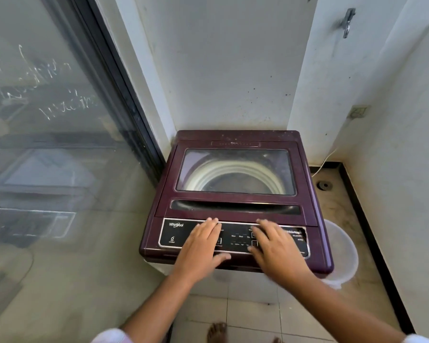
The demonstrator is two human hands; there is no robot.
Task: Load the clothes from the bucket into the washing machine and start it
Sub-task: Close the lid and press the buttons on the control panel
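Left of the maroon top-loading washing machine (235, 199): large glass sliding door (55, 144). On the machine's black control panel (233, 237): left hand (201, 246), right hand (278, 248), both flat, fingers spread, holding nothing. Lid shut; drum contents unclear through its window. Loading seems done, starting remains. Right of the machine: translucent white plastic bucket (342, 253), apparently empty, on beige tiled floor (258, 315); stained white walls.

My left hand (200, 246) and right hand (275, 246) are both bare, with no rings, watch or bracelet on the fingers or wrists. My forearms are uncovered up to the elbows. A pale pink-white short sleeve (112, 336) shows on my left arm, and a white sleeve edge (417, 339) on my right. My feet (217, 332) are bare too.
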